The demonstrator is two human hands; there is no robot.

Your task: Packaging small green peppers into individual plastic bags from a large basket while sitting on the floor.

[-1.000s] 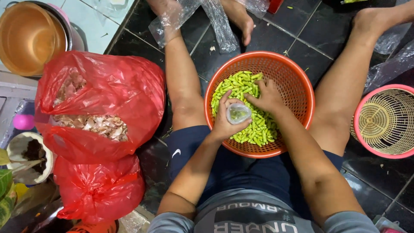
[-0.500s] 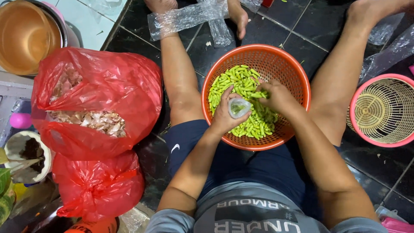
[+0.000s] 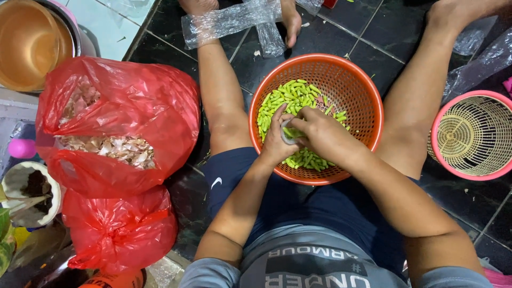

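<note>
An orange plastic basket (image 3: 358, 90) sits on the dark tiled floor between my legs, partly filled with cut green vegetable pieces (image 3: 288, 97). My left hand (image 3: 277, 140) and my right hand (image 3: 313, 131) meet over the basket. Both are closed around a small clear plastic bag (image 3: 287, 137) of green pieces, which the fingers mostly hide.
A big red plastic bag (image 3: 136, 114) of pale peelings stands open at my left, with a tied red bag (image 3: 114, 232) below it. A pink basket (image 3: 472, 136) is at the right. Clear plastic bags (image 3: 229, 21) lie by another person's hand (image 3: 290, 21) at the top. A metal pot (image 3: 24, 42) sits top left.
My hands have closed together around the small bag, which showed more plainly before; my right hand has come over it. The view has shifted slightly.
</note>
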